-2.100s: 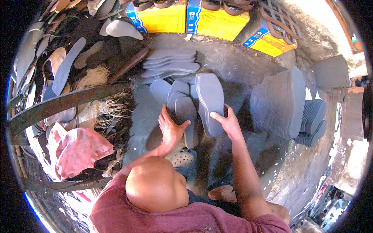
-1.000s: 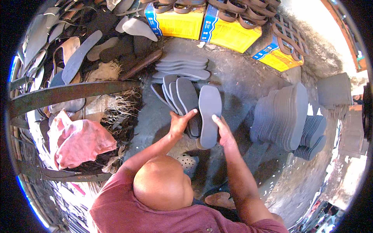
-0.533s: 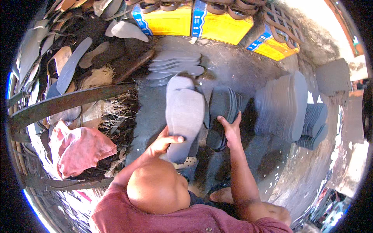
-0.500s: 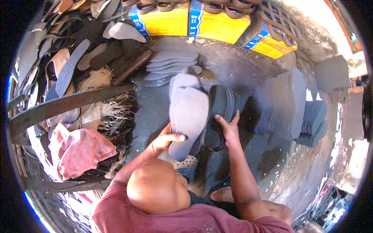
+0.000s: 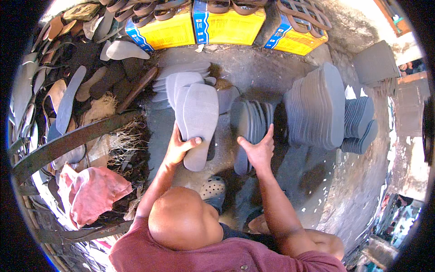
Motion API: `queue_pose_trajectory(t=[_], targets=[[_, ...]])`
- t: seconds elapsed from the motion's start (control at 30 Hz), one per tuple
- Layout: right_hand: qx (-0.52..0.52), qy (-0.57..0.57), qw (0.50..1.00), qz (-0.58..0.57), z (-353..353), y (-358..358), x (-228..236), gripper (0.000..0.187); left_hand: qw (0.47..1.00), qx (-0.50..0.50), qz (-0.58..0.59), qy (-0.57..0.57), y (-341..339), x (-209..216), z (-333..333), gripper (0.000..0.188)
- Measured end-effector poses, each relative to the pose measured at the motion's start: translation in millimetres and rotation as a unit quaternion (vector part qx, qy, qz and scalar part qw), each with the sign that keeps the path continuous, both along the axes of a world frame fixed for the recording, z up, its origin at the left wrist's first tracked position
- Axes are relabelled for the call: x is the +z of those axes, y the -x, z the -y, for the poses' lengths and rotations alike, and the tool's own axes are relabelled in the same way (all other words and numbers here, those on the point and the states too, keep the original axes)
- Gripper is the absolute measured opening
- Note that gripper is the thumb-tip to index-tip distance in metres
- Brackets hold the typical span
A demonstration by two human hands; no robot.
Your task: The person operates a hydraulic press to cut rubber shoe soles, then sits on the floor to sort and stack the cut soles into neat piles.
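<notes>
My left hand (image 5: 179, 147) is closed round a small bunch of light grey shoe soles (image 5: 200, 109), with the thumb pressed on the top one. To the right of it, my right hand (image 5: 259, 149) grips a stack of darker soles (image 5: 247, 120) near the lower end, thumb on one side and fingers on the other. Another grey sole (image 5: 228, 99) shows between the two bunches. Beyond my left hand lies a fanned pile of grey soles (image 5: 181, 71). A tall stack of grey soles (image 5: 312, 109) stands right of my right hand.
Yellow and blue boxes (image 5: 229, 27) line the back, with brown sandals (image 5: 170, 11) on top. Assorted soles (image 5: 72, 99) heap at the left behind a dark curved bar (image 5: 68, 140), near a pink cloth (image 5: 90, 192). Smaller sole stacks (image 5: 360, 118) stand far right. A perforated clog (image 5: 213, 192) sits below.
My left hand has moved left with its soles. My right hand has shifted slightly left with the dark stack, and the two bunches are farther apart. The view has also shifted.
</notes>
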State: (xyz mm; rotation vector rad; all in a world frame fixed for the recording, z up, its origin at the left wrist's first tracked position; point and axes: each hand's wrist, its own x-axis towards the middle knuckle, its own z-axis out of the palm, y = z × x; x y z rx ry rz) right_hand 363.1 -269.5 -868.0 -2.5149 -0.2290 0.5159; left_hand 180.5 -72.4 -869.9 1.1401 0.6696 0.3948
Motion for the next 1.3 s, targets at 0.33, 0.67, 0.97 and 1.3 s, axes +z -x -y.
queue_pose_trajectory(t=[0.33, 0.67, 0.97, 1.3], targets=[[-0.061, -0.026, 0.997, -0.040, 6, -11, -9, 0.132, 0.986, -0.068, -0.027, 0.153, -37, -65, 37, 0.089], [-0.008, -0.092, 0.994, 0.054, 18, -20, -18, 0.134, 0.926, -0.157, -0.212, -0.269, -70, -21, 51, 0.103], [-0.013, -0.166, 0.973, -0.158, 49, -63, -49, 0.094, 0.907, -0.144, -0.208, -0.336, -95, -62, 62, 0.132], [0.083, -0.311, 0.947, 0.016, 66, -29, -15, 0.122, 0.883, -0.070, -0.019, -0.464, -68, -31, 34, 0.127]])
